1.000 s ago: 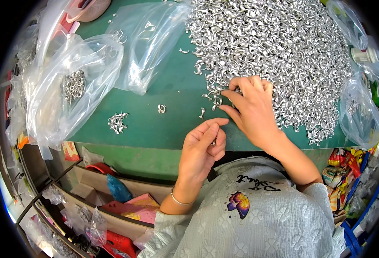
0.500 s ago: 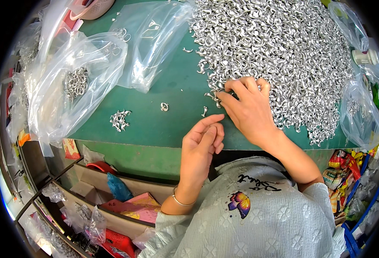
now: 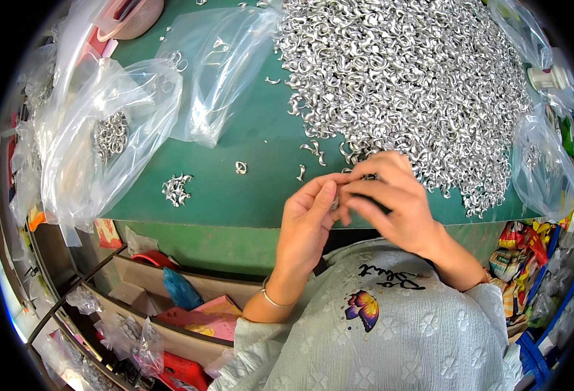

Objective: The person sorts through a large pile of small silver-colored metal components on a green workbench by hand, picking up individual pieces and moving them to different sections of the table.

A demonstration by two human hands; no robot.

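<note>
Working at the desk's (image 3: 261,189) near edge: left hand (image 3: 308,218) and right hand (image 3: 391,199) meet fingertip to fingertip just over the green top. Left thumb and fingers are pinched together on a small silver piece (image 3: 334,203); it's mostly hidden, shape not readable. Right hand fingers are curled in against the same spot, touching the left fingertips; can't tell if they grip the piece too. Big heap of silver metal hooks (image 3: 404,85) fills the far right part of the desk, its near fringe running right up to the right hand's knuckles. A few strays lie loose between heap and hands. Small cluster of hooks (image 3: 176,189) sits near the front edge, left of the hands, one single hook (image 3: 240,167) between. Clear plastic bag with metal rings (image 3: 108,146) lies at the left edge; a second, flatter clear bag (image 3: 225,72) beside it toward the far edge.
</note>
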